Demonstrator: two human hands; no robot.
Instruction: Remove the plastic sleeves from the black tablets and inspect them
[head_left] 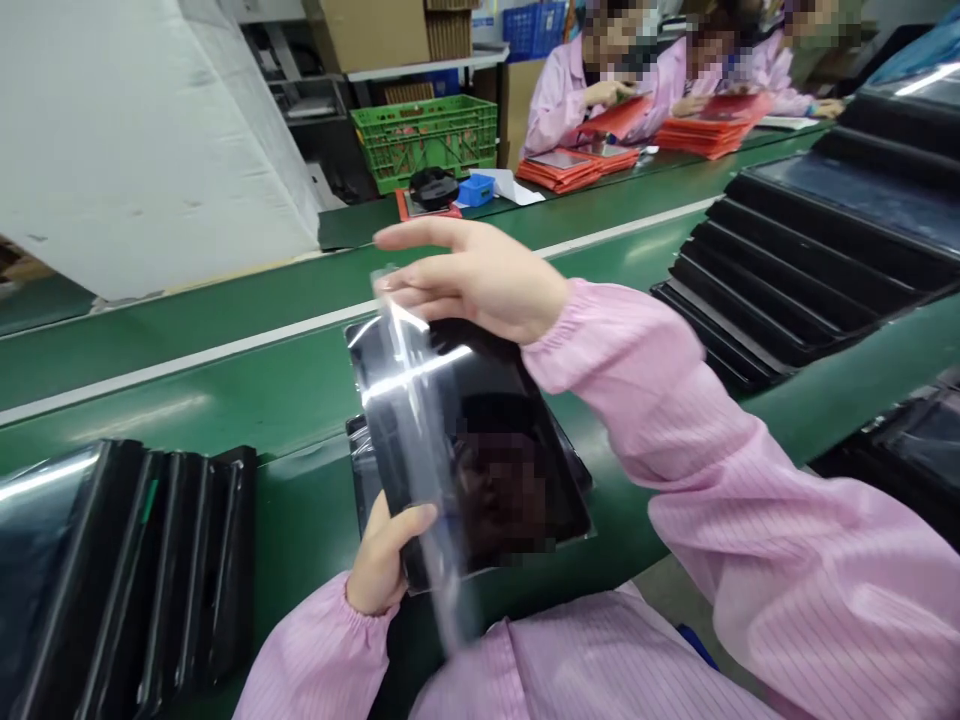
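A black glossy tablet (487, 420) is held tilted above the green conveyor belt (225, 390). My left hand (382, 565) grips its lower left corner, thumb on the screen. My right hand (472, 275) is above the tablet's top edge, fingers pinched on a clear plastic film (416, 430). The film stretches down across the left part of the screen and is partly lifted off it. A second dark tablet or tray lies under the held one, mostly hidden.
Fanned stacks of black tablets lie at left (127, 570) and right (817, 240). Across the belt, people in pink coats (559, 90) handle red sleeves (570, 168). A green crate (427, 135), a blue box (475, 188) and cardboard boxes stand behind.
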